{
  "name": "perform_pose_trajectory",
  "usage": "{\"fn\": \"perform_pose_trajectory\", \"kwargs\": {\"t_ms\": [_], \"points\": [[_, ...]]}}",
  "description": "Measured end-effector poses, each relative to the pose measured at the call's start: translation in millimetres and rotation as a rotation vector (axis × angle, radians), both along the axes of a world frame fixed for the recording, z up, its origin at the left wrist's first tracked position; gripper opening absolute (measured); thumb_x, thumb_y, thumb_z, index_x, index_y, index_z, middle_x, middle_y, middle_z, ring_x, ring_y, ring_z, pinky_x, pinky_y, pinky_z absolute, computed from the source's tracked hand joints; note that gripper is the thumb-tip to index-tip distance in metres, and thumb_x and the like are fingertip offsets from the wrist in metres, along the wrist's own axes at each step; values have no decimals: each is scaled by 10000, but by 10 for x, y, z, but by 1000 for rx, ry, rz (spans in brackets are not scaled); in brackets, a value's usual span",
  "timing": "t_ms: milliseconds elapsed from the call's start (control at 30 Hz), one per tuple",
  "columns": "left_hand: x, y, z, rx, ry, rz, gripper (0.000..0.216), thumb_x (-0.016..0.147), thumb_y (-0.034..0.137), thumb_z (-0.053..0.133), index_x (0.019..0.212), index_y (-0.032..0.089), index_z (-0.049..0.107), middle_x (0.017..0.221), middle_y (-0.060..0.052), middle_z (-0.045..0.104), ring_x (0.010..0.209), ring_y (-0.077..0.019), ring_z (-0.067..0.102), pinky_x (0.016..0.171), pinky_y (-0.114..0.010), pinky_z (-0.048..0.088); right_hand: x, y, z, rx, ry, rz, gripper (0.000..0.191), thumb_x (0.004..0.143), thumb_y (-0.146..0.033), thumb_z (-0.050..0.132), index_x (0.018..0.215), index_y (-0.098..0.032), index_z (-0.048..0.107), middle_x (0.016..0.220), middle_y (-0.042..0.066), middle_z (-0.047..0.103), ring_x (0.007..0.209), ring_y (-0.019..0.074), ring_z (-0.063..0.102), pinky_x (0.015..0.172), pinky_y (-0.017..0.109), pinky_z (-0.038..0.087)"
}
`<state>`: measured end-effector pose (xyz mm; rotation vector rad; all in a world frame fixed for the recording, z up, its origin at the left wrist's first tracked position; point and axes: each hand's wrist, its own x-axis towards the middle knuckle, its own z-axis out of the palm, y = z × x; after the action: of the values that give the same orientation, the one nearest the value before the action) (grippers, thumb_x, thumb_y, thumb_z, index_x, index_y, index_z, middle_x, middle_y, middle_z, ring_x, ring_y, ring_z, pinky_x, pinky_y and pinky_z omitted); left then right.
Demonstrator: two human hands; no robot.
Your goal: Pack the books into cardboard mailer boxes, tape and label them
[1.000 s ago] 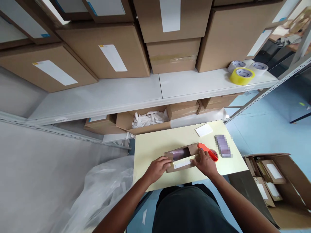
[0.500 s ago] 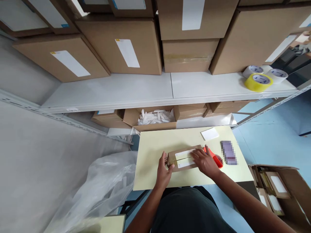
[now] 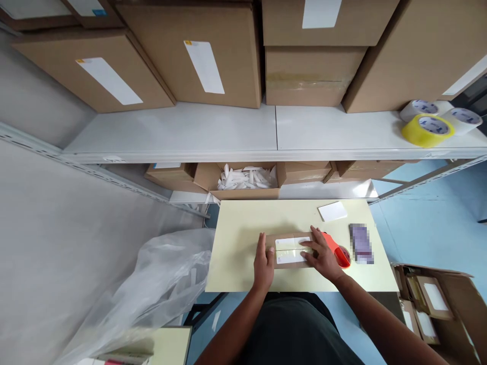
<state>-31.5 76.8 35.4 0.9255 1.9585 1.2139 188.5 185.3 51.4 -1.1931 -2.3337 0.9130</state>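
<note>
Down had come the top flaps of the small cardboard box (image 3: 291, 252), which a second earlier gaped open with something purplish inside; since then I had also brought my left hand (image 3: 264, 264) round, fingers pointing away from me, to its left end. That hand was spread, the thumb held apart from the fingers, resting against the end and the near corner. My right hand (image 3: 322, 257) was spread too, its fingers fanned over the right part of the lid, some of them on the white label (image 3: 291, 257), which was split along the seam.

The box lay flat on the cream table (image 3: 236, 225), near its middle. Just beside my right hand was the red tape dispenser (image 3: 335, 248), and farther right lay a purple item (image 3: 361, 243), too blurred to make out. A white card (image 3: 333, 211) lay near the table's far edge.
</note>
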Motion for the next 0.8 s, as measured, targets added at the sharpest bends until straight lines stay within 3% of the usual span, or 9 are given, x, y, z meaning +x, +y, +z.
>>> {"fn": "perform_pose_trajectory", "kwargs": {"t_ms": [133,267,400,500,667,800], "points": [[20,-24,-75,-8,92,-22,567,1036,378,360,1583,243,297,1655,-83,328,1526,-224,303,1242,-411,312,-29,-77,-92,4,29,-11,302,944,-391,617,1169,-242,754,1668,86,289,1554,404,159,1200,657,281],[28,-19,-95,-6,120,-65,551,1036,355,359,1574,247,313,1677,-78,271,1541,-238,261,1249,-423,304,-50,-82,-82,47,23,-7,285,947,-366,617,1146,-222,761,1668,93,287,1555,403,155,1195,653,296],[46,-12,-126,-10,86,-11,580,1037,350,353,1596,250,239,1692,-84,222,1541,-226,262,1245,-422,306,-50,-86,-69,65,18,-7,275,944,-356,620,1132,-214,762,1649,115,321,1546,406,188,1191,660,297],[41,2,-148,-29,69,3,589,1035,357,354,1599,245,224,1677,-96,268,1524,-224,307,1233,-415,324,-49,-111,-77,61,20,-26,274,940,-350,624,1134,-212,759,1636,129,342,1536,407,218,1183,667,305],[-16,27,-147,-34,128,-89,564,1025,378,364,1565,225,309,1652,-111,324,1518,-249,322,1219,-435,340,-73,-169,-58,54,14,-37,287,936,-373,625,1138,-217,758,1635,125,348,1536,407,220,1177,668,309],[-30,13,-159,-22,213,-87,523,1021,348,363,1529,223,360,1595,-135,409,1498,-268,350,1240,-522,264,67,-156,-14,23,28,-37,376,957,-445,583,1242,-232,706,1603,136,408,1512,368,309,1160,596,376]]}}
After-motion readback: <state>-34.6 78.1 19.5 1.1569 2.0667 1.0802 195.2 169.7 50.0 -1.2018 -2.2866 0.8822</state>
